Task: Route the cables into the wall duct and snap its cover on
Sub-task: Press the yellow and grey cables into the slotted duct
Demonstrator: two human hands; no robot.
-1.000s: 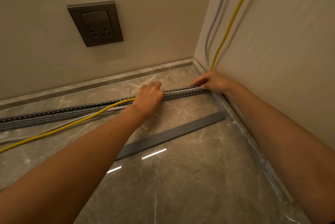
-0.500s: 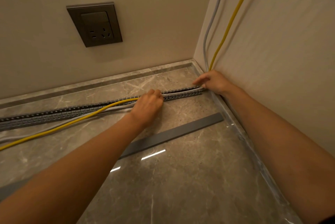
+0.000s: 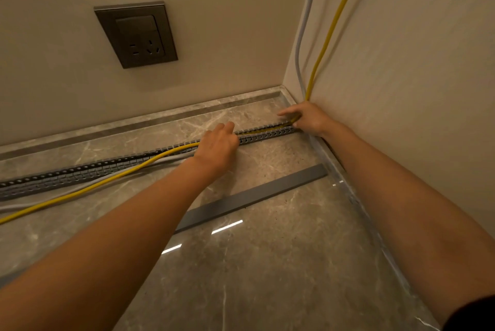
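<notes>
A grey slotted duct (image 3: pixel 80 172) lies across the marble surface from the left edge to the right corner. A yellow cable (image 3: pixel 332 25) and a pale grey cable (image 3: pixel 305 25) drop down the corner. Between my hands the yellow cable sits inside the duct; left of my left hand both cables lie outside it, in front. My left hand (image 3: pixel 218 147) presses on the cables at the duct's middle, fingers bent over them. My right hand (image 3: pixel 306 117) holds the yellow cable at the duct's right end. The flat grey cover (image 3: pixel 254 195) lies loose in front.
A dark wall socket (image 3: pixel 136 34) is set in the back wall above the duct. The side wall (image 3: pixel 415 89) stands close on the right, meeting the marble at a raised rim (image 3: pixel 356 204). A low marble ledge (image 3: pixel 134 124) runs along the back wall.
My left hand has slid slightly left along the duct, and more of the yellow cable now lies inside the duct between my hands. My right hand has stayed at the corner end.
</notes>
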